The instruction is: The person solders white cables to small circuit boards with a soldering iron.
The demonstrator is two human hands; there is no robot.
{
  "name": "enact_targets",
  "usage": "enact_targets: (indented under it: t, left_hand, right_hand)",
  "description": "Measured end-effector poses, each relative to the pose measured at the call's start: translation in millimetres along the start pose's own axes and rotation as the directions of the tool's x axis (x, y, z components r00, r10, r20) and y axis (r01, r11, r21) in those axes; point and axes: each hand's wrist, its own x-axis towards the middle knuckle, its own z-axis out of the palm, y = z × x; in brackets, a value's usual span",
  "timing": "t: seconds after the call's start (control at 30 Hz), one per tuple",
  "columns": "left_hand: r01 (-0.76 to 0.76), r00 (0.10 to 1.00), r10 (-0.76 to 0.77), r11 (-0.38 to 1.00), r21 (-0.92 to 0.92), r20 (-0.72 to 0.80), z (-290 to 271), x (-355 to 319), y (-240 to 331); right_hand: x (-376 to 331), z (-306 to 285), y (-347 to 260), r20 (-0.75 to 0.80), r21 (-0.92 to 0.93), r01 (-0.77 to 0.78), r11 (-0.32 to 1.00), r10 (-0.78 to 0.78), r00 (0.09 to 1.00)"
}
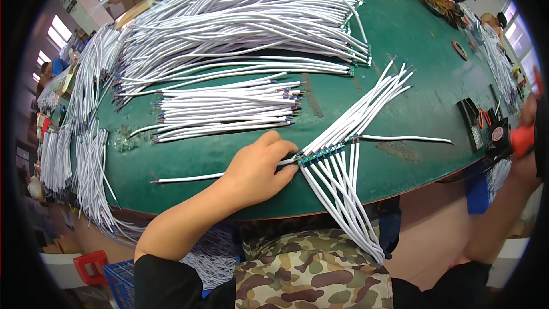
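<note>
Near the table's front edge, my left hand (pixel 254 166) is closed, thumb and fingers pinching a white cable (pixel 189 179) at the left end of a narrow green circuit board strip (pixel 323 153). White cables (pixel 366 106) fan out from the strip to the upper right. Others (pixel 343 194) hang over the table edge toward my lap, and a single one (pixel 406 138) sticks out to the right. At the far right rim, my right hand (pixel 527 115) is raised, blurred, and closed around a red tool (pixel 521 140) whose kind I cannot make out.
Loose white cables (pixel 226 109) lie in a row behind my left hand, before a large heap of cables (pixel 240 28). More bundles (pixel 91 160) hang off the left edge. Orange-handled scissors (pixel 484 118) and a tape roll (pixel 459 50) lie right on the green table (pixel 394 28). People sit beyond.
</note>
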Motion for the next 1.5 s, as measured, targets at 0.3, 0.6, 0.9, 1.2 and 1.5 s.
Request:
enact_targets:
  t: [0.3, 0.6, 0.9, 1.2, 1.5]
  left_hand:
    - [0.084, 0.996, -0.082, 0.994, 0.064, -0.024, 4, 10, 9]
    - [0.167, 0.986, -0.168, 0.984, 0.056, 0.023, 2, 13, 12]
    - [0.207, 0.974, -0.208, 0.978, 0.023, 0.09, -9, -5, 11]
    - [-0.052, 0.995, 0.031, 0.973, -0.224, -0.097, -13, -37, -8]
    - [-0.257, 0.925, 0.277, 0.96, 0.111, -0.26, 1, -36, -14]
  right_hand:
    - [-134, 58, 46, 0.076, 0.254, -0.239, 0.937, 0.227, 0.971]
    - [-167, 65, 54, 0.102, 0.275, -0.288, 0.917, 0.27, 0.957]
    - [-182, 71, 53, 0.084, 0.21, -0.316, 0.925, 0.304, 0.949]
    - [-208, 64, 42, 0.249, 0.297, -0.504, 0.811, 0.444, 0.861]
    - [-228, 74, 36, 0.548, 0.003, -0.594, 0.805, 0.495, 0.674]
